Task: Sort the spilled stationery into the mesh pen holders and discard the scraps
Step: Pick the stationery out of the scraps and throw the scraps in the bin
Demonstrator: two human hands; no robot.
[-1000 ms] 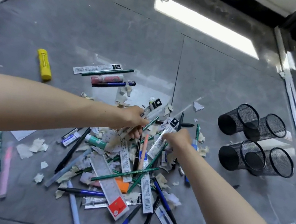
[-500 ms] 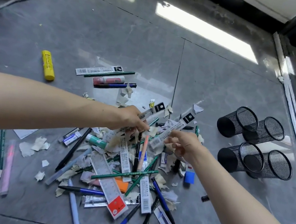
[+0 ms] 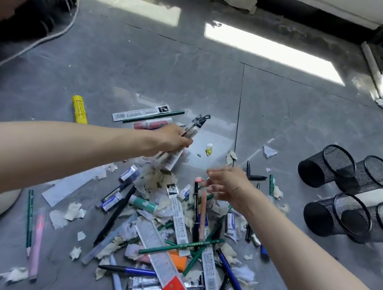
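Step in hand: pulling long items out of the heap. By my reading the sorting is at an early stage.

Left hand (image 3: 170,139): raised above the floor (image 3: 289,114), grip wrapped round a small bundle of flat clear packets (image 3: 197,126). Their barcode ends point down toward the heap, hanger ends up and away.

Right hand (image 3: 227,186): low over the far edge of the pile (image 3: 172,231), fingers (image 3: 212,172) curled just above the top end of a salmon pencil (image 3: 202,216). There is motion blur, so I cannot tell whether this grip has anything in it.

Task items: most stationery lies in the pile in front of the person, including pens, green pencils and a ruler (image 3: 160,257), mixed with torn paper scraps (image 3: 68,213). A yellow stick (image 3: 80,109) lies apart to the left. Four mesh pen holders (image 3: 326,165) lie on their sides to the right in two pairs, well apart from the pile. The mouths that face the camera show nothing inside.

Next move, as judged:
- The bundle has to reach a holder, and the left arm would need to cross over the right.
- A holder needs standing upright first, or the packets must be fed into its sideways mouth.
- No bin for the scraps is in view.
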